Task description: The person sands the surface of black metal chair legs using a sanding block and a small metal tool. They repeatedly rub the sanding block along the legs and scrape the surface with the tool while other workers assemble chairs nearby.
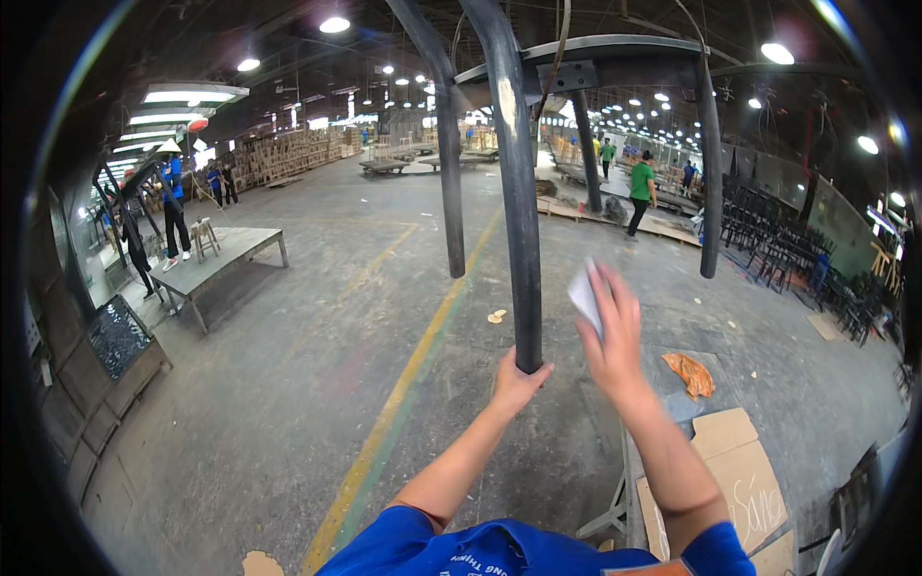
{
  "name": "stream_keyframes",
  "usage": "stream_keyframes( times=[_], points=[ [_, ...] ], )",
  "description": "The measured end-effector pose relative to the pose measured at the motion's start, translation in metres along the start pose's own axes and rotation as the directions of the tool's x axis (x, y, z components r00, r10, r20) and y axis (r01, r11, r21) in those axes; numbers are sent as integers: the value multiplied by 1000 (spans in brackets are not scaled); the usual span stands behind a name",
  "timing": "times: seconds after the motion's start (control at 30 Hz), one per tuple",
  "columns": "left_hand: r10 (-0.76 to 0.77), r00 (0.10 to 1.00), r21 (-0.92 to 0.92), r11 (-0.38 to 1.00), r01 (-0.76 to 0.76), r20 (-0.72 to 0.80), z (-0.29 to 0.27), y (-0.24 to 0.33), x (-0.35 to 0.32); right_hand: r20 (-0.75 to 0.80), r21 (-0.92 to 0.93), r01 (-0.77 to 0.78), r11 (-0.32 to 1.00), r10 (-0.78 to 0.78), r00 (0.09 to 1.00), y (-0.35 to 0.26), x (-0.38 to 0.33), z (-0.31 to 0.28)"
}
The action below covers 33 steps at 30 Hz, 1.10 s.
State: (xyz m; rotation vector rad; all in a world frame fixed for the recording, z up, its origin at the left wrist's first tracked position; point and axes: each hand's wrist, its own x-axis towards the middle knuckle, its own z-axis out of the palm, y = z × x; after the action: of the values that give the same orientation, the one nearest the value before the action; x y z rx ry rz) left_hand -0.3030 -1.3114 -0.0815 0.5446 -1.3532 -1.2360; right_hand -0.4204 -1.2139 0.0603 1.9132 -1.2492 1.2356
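Note:
A dark, black-stained furniture frame (624, 46) with several legs, likely a chair or stool, hangs in front of me, its legs pointing down. The nearest leg (521, 240) has a pale, bare patch near its upper part. My left hand (519, 382) is closed around the lower end of that leg. To the right of the leg, my right hand (612, 326) is raised and slightly blurred by motion. It holds a thin, folded white sheet (585, 300) against its fingers, apart from the leg. The sheet's exact kind cannot be told.
Cardboard (730, 470) lies at the lower right, near a crumpled orange-brown piece (690, 374). A low platform table (226, 257) with a small stool (204, 236) stands left. A person in green (642, 192) is beyond the frame. Dark chairs (768, 226) crowd the right side.

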Motion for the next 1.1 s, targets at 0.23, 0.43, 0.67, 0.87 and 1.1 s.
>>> stream_keyframes(
  times=[0.23, 0.43, 0.67, 0.87, 1.1],
  points=[
    [129, 971, 206, 975, -87, -202, 11, 15, -18, -344, -159, 172, 972, -217, 913, -27, 147, 58],
    [194, 941, 284, 952, -113, -276, 0, 32, -30, -382, -173, 215, 961, -266, 885, -44, 230, 50],
    [193, 935, 356, 931, -79, -297, -27, 51, -31, -431, -182, 240, 953, -297, 852, -69, 218, 56],
    [151, 936, 339, 940, -36, -319, -19, 55, -37, -479, -140, 263, 954, -298, 826, -74, 252, 50],
    [287, 877, 451, 888, -93, -385, -23, 37, -33, -383, -120, 297, 947, -320, 867, -47, 181, 74]
  ],
)
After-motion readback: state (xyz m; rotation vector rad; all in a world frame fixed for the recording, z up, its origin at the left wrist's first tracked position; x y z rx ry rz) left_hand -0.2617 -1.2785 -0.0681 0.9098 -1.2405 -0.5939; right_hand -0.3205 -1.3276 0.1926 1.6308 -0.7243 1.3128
